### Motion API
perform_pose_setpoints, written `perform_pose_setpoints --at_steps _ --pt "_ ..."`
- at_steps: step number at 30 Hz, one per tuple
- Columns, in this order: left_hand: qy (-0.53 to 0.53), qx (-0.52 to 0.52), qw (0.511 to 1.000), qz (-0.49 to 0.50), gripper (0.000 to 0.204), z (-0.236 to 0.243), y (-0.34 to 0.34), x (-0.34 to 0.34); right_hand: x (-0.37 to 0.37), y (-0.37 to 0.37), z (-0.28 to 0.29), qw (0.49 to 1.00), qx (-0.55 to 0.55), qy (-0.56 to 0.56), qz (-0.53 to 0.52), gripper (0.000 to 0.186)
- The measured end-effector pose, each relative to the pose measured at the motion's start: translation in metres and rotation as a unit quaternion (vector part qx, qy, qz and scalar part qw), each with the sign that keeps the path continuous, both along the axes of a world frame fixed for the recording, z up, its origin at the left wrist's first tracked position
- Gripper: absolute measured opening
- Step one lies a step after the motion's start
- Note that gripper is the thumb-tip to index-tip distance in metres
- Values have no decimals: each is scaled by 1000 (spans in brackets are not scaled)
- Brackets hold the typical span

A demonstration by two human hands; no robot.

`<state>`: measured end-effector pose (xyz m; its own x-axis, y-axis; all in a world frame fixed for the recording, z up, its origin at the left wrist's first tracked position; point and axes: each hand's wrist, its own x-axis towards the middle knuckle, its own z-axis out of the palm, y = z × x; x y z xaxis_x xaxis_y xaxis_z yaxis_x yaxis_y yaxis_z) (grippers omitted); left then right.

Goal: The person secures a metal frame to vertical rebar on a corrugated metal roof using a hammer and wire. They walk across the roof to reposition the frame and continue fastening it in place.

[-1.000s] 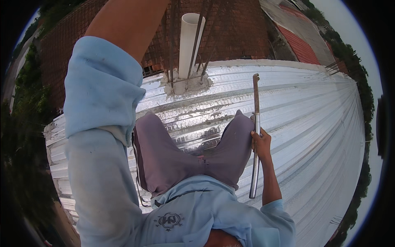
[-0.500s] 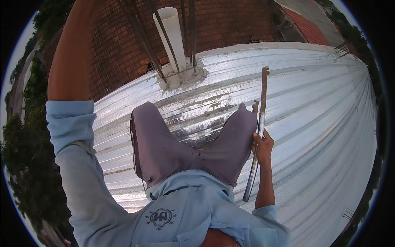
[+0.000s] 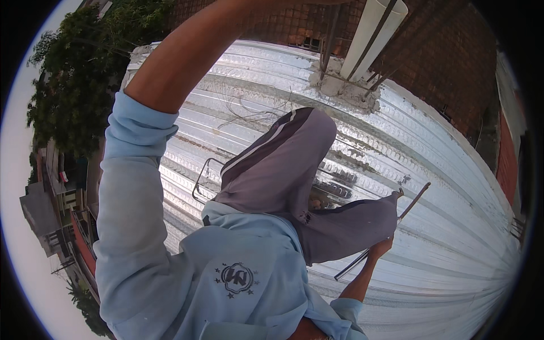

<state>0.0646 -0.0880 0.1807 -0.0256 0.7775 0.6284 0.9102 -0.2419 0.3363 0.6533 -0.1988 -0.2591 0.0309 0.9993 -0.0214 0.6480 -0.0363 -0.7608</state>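
Metal bar (image 3: 413, 202), probably stiff, heavyish, best gripped mid-length, passes through right hand (image 3: 381, 247), wrapped around it; cropped left hand (image 3: 317, 1): cannot tell.

A light-blue shirt (image 3: 209, 300) — a star-flanked dark emblem (image 3: 237, 278) on its chest — is worn with purplish-grey, pale-striped trousers (image 3: 283, 170).

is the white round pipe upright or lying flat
Upright: the white round pipe rises from the rough grey concrete, among dark metal rods.
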Motion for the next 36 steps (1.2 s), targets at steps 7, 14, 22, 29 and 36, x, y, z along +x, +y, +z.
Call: perform_pose_setpoints --at_steps 7,14,22,29,36 --pt "-425 -317 768 359 45 -357 -297 -176 23 -27 -59 987 -91 -126 30 47" --pt "-416 -481 354 686 88 -504 -610 -34 29 -30 -58 959 -201 -196 32 50" --pt "-719 -95 194 660 21 -524 -604 4 37 -19 -60 944 -234 -227 49 54" --pt "-721 -119 406 548 34 -417 -620 -74 37 4 -71 940 -245 -225 75 58" --pt "-661 -205 563 452 17 -279 -583 -190 42 31 -85 930 -282 -197 129 61"
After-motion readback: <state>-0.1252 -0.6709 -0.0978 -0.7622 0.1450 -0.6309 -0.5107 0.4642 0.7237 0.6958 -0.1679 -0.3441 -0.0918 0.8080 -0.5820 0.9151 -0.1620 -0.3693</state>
